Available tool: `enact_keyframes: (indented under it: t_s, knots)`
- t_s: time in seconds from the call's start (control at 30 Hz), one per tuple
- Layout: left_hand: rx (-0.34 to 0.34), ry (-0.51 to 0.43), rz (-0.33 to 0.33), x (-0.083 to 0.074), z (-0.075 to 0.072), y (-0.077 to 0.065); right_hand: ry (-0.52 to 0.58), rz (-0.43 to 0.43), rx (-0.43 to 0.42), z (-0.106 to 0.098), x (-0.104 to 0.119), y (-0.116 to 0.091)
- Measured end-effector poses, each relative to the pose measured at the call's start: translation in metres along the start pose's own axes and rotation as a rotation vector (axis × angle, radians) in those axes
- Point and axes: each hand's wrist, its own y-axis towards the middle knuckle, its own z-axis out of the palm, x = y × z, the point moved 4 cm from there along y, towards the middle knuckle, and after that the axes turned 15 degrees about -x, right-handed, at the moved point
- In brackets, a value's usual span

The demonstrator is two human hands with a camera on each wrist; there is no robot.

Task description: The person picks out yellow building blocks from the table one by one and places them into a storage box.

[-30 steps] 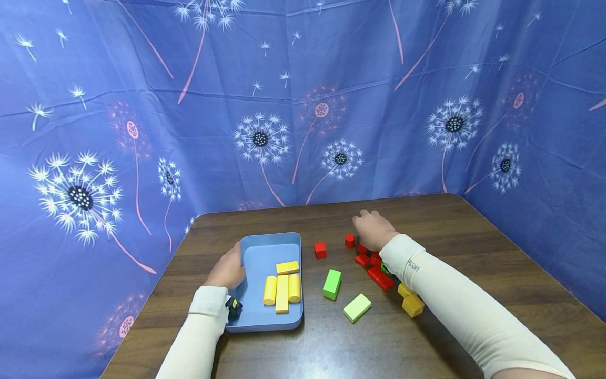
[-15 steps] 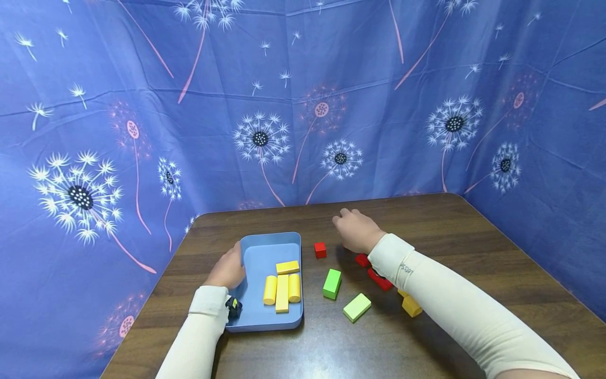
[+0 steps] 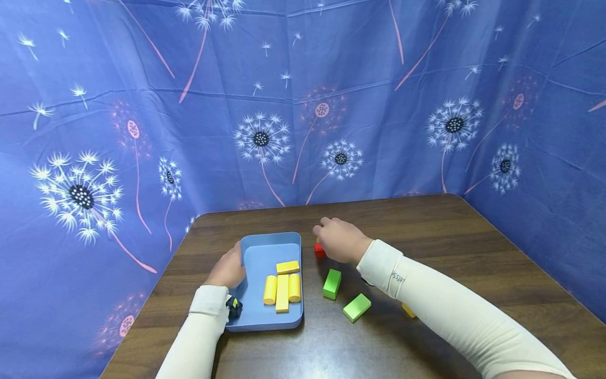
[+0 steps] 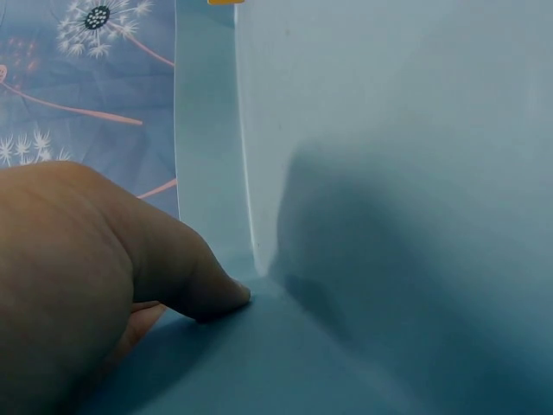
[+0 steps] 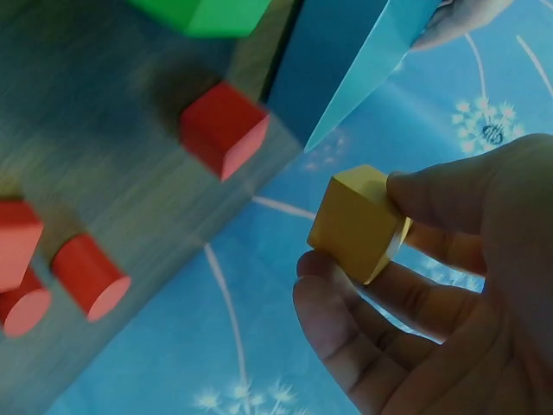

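Observation:
My right hand (image 3: 342,240) pinches a yellow cube block (image 5: 356,226) between thumb and fingertips, as the right wrist view shows. In the head view the hand hides most of that cube and is just to the right of the blue tray (image 3: 265,327), partly over a red cube (image 3: 319,251). My left hand (image 3: 228,269) grips the tray's left wall, with the thumb (image 4: 186,268) pressed inside near a corner. Yellow blocks lie in the tray: two cylinders (image 3: 270,290) and two bars (image 3: 282,295).
A bright green block (image 3: 332,284) and a light green block (image 3: 357,307) lie right of the tray on the wooden table (image 3: 303,358). More red blocks, among them a red cylinder (image 5: 91,275), show in the right wrist view. A yellow block (image 3: 408,310) peeks out under the right sleeve.
My right hand has moved left from over the block pile towards the tray, bringing the yellow cube with it. The left hand has stayed on the tray.

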Motion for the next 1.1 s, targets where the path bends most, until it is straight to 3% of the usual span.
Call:
enact_keyframes:
  t_s: [0.5, 0.93, 1.1]
  knots:
    - [0.006, 0.002, 0.000, 0.000, 0.001, 0.000, 0.097, -0.091, 0.001, -0.009, 0.048, -0.003]
    - [0.012, 0.007, -0.018, -0.002, -0.001, -0.001, 0.238, -0.115, 0.109, -0.008, 0.078, -0.007]
    - [0.010, 0.006, -0.017, -0.001, 0.000, 0.000, 0.298, -0.187, 0.117, -0.009, 0.087, -0.008]
